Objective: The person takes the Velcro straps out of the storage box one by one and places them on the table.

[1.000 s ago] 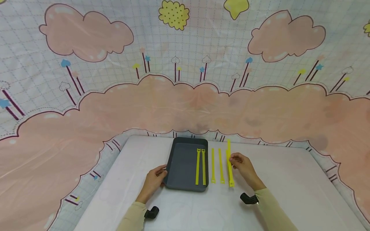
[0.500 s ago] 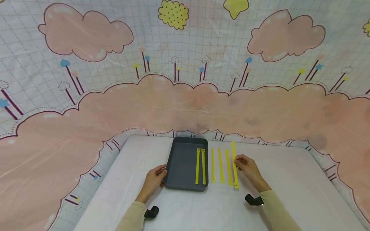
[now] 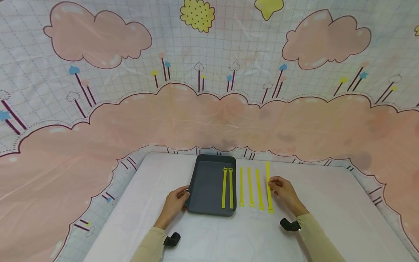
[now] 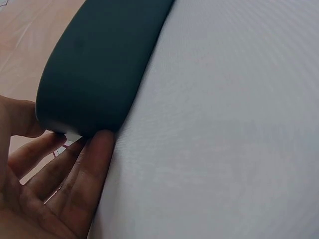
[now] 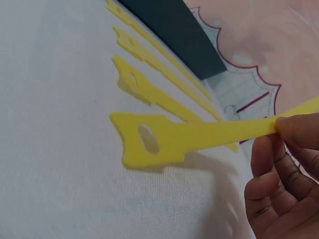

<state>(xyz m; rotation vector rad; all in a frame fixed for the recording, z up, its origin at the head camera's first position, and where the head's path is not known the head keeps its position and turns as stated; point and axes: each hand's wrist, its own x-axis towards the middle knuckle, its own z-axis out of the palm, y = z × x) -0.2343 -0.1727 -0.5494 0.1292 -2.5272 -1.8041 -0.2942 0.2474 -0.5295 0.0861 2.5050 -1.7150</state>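
In the head view my right hand (image 3: 285, 192) pinches a yellow cable tie (image 3: 268, 171) between thumb and fingertips, partway along its length. The right wrist view shows its broad slotted head (image 5: 167, 144) just over the table, with a shadow beneath. Left of it, 3 similar yellow cable ties (image 3: 259, 185) lie side by side, slotted heads toward me. A dark grey tray (image 3: 204, 193) stands left of them, with 2 yellow cable ties (image 3: 224, 189) along its right side, heads away from me. My left hand (image 3: 174, 203) grips the tray's near left edge, thumb at the rim, fingertips against the outer wall.
A white-covered table (image 3: 209, 240) lies under everything. Behind it hangs a patterned cloth (image 3: 209, 120) with pink clouds. A black wrist camera (image 3: 172, 239) sits on the left forearm and another black camera (image 3: 290, 225) on the right.
My right hand has moved to the right with the pinched cable tie, away from the third cable tie of the row. My left hand and the tray stay in place.
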